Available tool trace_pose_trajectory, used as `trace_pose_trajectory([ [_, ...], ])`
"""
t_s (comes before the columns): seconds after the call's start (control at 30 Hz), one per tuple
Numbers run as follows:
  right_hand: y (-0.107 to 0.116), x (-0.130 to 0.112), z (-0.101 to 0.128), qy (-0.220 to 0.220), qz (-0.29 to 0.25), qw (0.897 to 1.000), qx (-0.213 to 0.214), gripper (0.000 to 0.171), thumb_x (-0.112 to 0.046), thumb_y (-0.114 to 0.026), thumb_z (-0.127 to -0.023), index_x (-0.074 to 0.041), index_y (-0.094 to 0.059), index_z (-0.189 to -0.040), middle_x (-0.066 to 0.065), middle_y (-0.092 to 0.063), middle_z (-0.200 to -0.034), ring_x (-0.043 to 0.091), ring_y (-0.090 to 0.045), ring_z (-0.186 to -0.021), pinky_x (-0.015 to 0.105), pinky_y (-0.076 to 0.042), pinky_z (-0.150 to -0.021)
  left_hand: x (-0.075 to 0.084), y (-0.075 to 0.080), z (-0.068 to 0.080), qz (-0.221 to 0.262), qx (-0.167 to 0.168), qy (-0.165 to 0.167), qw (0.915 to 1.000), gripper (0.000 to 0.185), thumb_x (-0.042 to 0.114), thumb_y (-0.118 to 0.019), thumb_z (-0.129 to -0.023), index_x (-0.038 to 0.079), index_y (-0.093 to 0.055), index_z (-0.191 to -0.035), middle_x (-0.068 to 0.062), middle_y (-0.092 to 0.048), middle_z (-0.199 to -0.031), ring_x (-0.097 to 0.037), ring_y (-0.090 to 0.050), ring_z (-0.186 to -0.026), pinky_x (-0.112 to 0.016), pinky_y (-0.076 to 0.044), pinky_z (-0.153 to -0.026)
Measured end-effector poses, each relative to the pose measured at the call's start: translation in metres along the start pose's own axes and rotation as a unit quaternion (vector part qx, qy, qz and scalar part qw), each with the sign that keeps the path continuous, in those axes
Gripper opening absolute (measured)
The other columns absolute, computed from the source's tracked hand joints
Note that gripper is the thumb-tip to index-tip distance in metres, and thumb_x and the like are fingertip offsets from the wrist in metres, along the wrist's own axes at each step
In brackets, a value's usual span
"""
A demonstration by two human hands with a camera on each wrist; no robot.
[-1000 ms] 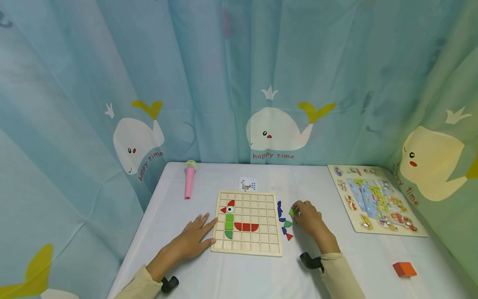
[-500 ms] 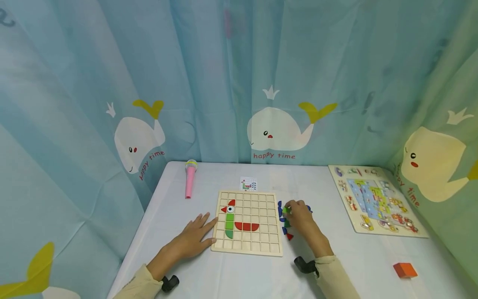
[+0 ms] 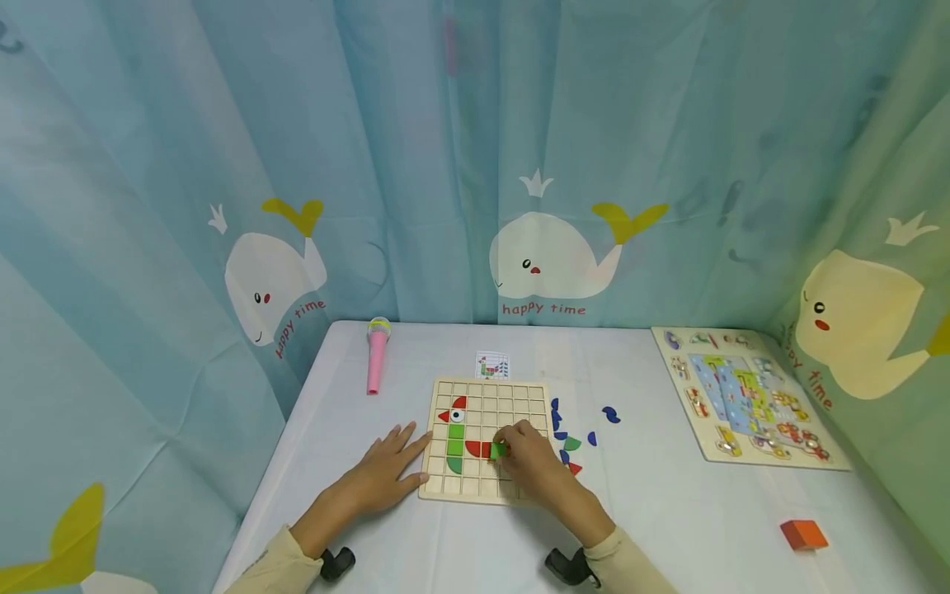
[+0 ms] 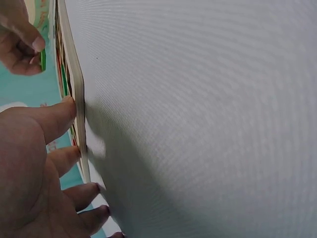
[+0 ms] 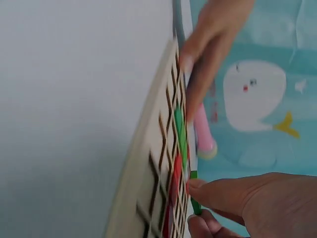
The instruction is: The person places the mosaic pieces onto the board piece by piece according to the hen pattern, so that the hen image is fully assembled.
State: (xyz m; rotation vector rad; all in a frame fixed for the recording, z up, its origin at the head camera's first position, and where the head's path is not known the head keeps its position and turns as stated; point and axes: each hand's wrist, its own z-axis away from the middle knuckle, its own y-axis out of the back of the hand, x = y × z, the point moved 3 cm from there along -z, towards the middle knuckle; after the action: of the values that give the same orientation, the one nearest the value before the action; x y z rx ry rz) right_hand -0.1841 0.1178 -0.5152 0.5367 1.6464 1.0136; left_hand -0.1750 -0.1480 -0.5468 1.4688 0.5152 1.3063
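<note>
A wooden grid board [image 3: 475, 490] lies on the table, with red and green pieces and an eye piece set in its cells. My left hand [image 3: 387, 472] rests with fingers spread at the board's left edge; in the left wrist view the thumb [image 4: 64, 116] touches the rim. Over the middle of the board my right hand [image 3: 530, 462] pinches a green square piece [image 3: 498, 450] between thumb and fingers. The green piece [image 5: 194, 191] stands just off the grid in the right wrist view. It overlaps the right end of the red row [image 3: 475, 448] in the head view.
Loose blue, green and red pieces [image 3: 571, 444] lie right of the board, with a blue piece [image 3: 611, 414] farther out. A picture card [image 3: 493, 365] sits behind the board. A pink microphone [image 3: 377, 359], a picture puzzle board [image 3: 690, 396] and an orange block [image 3: 804, 535] are also on the table.
My right hand has moved left from the loose pieces to over the board, carrying the green piece. Two blue pieces now show farther right on the table. The left hand has stayed put.
</note>
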Motion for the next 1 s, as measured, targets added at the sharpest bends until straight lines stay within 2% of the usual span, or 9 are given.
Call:
trace_pose_trajectory([
  [0.13,-0.011,-0.014,0.0,0.031,-0.004,0.999,-0.018,0.023,-0.002,-0.081,-0.091,-0.008,-0.07,-0.11,0.004,-0.061,-0.102,0.016,-0.056,-0.089,0.035,-0.055,-0.078,0.0,0.001,0.0,0.006,-0.002,-0.002,1.0,0.064,0.043,-0.06,-0.107,0.021,-0.04,-0.164,-0.016,-0.029,-0.173,-0.044,-0.023,-0.16,-0.067,-0.022,-0.126],
  [0.33,-0.022,-0.023,-0.001,0.081,0.025,0.996,-0.007,0.018,-0.003,-0.084,-0.088,-0.007,-0.073,-0.102,0.003,-0.062,-0.098,0.014,-0.056,-0.085,0.033,-0.047,-0.074,-0.001,0.002,0.001,0.004,-0.004,-0.006,1.0,0.064,0.043,-0.059,-0.108,0.02,-0.04,-0.165,-0.017,-0.029,-0.173,-0.045,-0.023,-0.159,-0.067,-0.022,-0.125],
  [0.4,-0.024,-0.025,-0.001,0.088,0.031,0.996,0.001,0.017,-0.001,-0.084,-0.086,-0.007,-0.074,-0.099,0.004,-0.063,-0.097,0.015,-0.056,-0.084,0.032,-0.044,-0.072,-0.001,0.002,0.001,0.007,-0.002,-0.008,0.9999,0.064,0.042,-0.059,-0.108,0.02,-0.04,-0.165,-0.018,-0.028,-0.173,-0.046,-0.023,-0.159,-0.068,-0.022,-0.125],
  [0.5,-0.026,-0.028,0.0,0.094,0.038,0.995,0.007,0.017,0.001,-0.084,-0.085,-0.006,-0.075,-0.098,0.005,-0.064,-0.096,0.015,-0.057,-0.085,0.033,-0.048,-0.073,0.0,0.002,0.002,0.008,-0.002,-0.01,0.9999,0.064,0.042,-0.059,-0.108,0.019,-0.04,-0.165,-0.018,-0.029,-0.172,-0.046,-0.023,-0.159,-0.068,-0.022,-0.125],
  [0.6,-0.029,-0.028,-0.001,0.099,0.039,0.994,0.002,0.017,0.001,-0.084,-0.086,-0.006,-0.075,-0.099,0.005,-0.064,-0.095,0.013,-0.056,-0.083,0.033,-0.052,-0.074,0.0,0.002,0.002,0.007,-0.002,-0.011,0.9999,0.064,0.042,-0.059,-0.108,0.019,-0.04,-0.164,-0.018,-0.03,-0.172,-0.046,-0.024,-0.159,-0.068,-0.023,-0.125],
  [0.8,-0.032,-0.027,-0.002,0.101,0.033,0.994,-0.003,0.017,0.001,-0.084,-0.087,-0.007,-0.076,-0.1,0.004,-0.063,-0.094,0.009,-0.052,-0.079,0.028,-0.052,-0.072,0.001,0.003,0.001,0.008,-0.001,-0.01,0.9999,0.064,0.042,-0.059,-0.108,0.019,-0.04,-0.164,-0.018,-0.03,-0.172,-0.046,-0.024,-0.159,-0.068,-0.023,-0.125],
  [1.0,-0.032,-0.025,-0.002,0.113,0.031,0.993,-0.006,0.017,0.002,-0.083,-0.088,-0.006,-0.074,-0.1,0.004,-0.064,-0.094,0.008,-0.054,-0.08,0.027,-0.055,-0.073,0.001,0.003,0.001,0.008,0.0,-0.01,0.9999,0.064,0.042,-0.059,-0.108,0.019,-0.04,-0.164,-0.018,-0.03,-0.172,-0.046,-0.024,-0.159,-0.068,-0.023,-0.125],
])
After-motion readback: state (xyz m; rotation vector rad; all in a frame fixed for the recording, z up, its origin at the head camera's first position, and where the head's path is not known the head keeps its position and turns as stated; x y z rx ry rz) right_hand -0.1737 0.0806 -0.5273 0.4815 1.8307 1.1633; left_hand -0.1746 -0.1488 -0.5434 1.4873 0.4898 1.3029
